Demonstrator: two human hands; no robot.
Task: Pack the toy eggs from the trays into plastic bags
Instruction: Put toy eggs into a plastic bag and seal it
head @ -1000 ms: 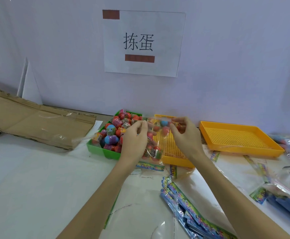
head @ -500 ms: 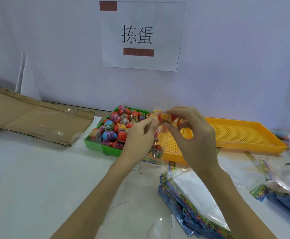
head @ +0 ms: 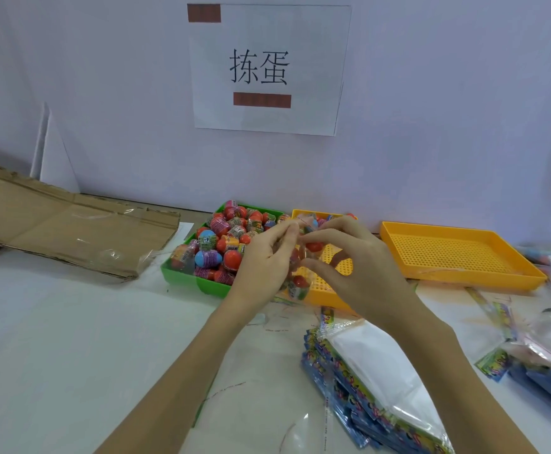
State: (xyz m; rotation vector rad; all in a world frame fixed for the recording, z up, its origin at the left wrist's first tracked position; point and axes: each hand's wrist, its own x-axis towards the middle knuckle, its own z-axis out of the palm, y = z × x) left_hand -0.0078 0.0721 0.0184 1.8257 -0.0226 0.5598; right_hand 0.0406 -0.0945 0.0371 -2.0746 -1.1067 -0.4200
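Between both hands (head: 316,263), bag (head: 300,273) of toy eggs (head: 315,246)

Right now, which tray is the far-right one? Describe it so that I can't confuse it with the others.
Start at the paper sign on the wall and drop to the row of trays on the table. Past the green tray heaped with toy eggs and the yellow tray behind the hands, the rightmost yellow tray stands alone. Its perforated floor is bare.
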